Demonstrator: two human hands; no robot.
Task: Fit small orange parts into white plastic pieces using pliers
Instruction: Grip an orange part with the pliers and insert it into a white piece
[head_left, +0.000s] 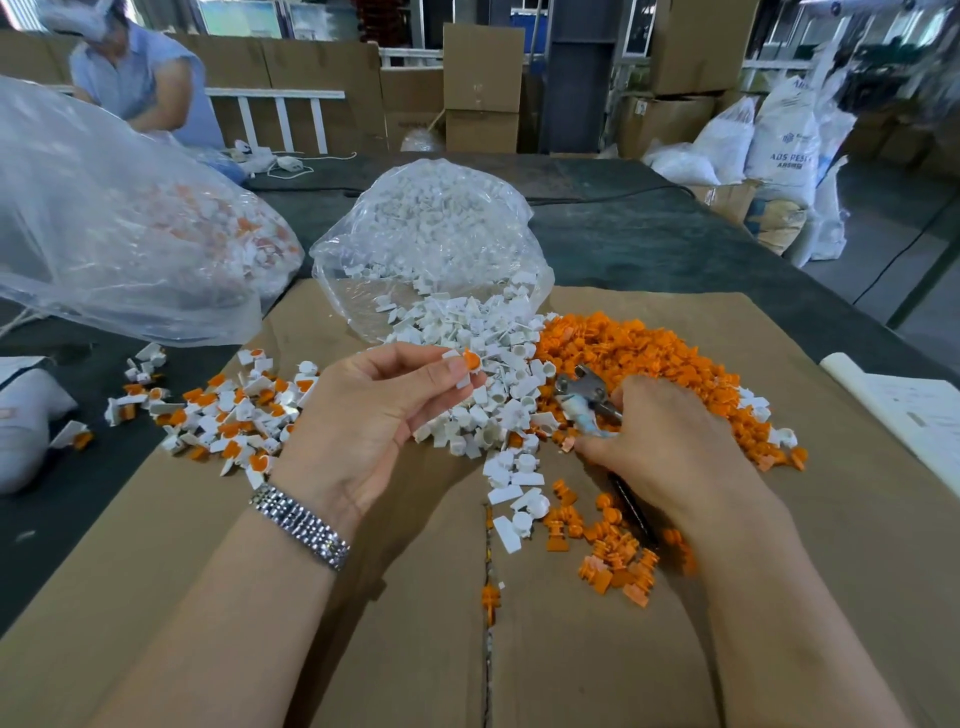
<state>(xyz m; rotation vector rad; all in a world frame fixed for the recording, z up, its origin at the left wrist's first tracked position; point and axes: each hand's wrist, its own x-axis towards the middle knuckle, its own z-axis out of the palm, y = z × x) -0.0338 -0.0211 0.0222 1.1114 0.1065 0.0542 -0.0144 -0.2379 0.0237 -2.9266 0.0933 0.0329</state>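
Plainly, much is left: a white piece (464, 370) with an orange part is pinched in the left hand (374, 410), pliers (587, 397) are gripped in the right hand (670, 441), beside large unassembled heaps (649, 358) and a smaller finished pile (234, 410).

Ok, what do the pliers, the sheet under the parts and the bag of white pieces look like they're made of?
Pliers: bare grey metal head with a dull shine, probably steel; the handles are hidden in the right hand.
Sheet: brown corrugated cardboard, matte, with a seam down the middle.
Bag: thin clear plastic film, glossy and wrinkled, its contents showing through.
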